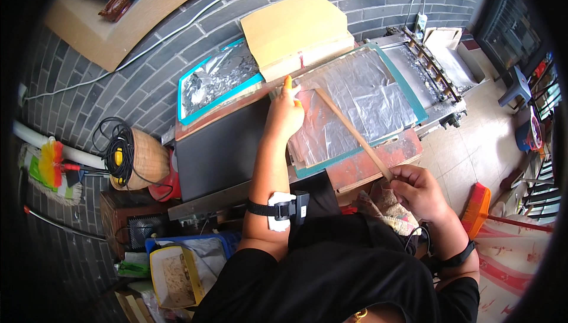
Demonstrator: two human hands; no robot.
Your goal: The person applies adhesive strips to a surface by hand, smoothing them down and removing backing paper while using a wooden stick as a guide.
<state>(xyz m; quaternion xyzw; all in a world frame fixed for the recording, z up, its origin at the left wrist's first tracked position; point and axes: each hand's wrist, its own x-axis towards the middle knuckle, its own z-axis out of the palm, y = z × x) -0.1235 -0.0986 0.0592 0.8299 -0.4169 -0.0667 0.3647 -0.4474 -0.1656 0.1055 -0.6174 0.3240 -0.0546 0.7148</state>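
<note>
My right hand (415, 189) grips the near end of a long flat wooden strip (355, 134). The strip lies slantwise over a sheet of clear plastic film (355, 101) on a teal-edged board. My left hand (288, 112) is at the film's far left edge, with an orange covering on at least one fingertip. Whether it pinches the film cannot be made out. Behind it stands a stack of pale sheets under yellow card (297, 30). A blue-rimmed tray (222, 81) with crumpled silvery foil or film is to its left.
A black belt-like surface (222, 150) runs left of the board. On the right is a metal machine frame with a row of knobs (432, 65). A reddish board (377, 158) sticks out at the near side. A basket with coiled cable (142, 158) stands at left.
</note>
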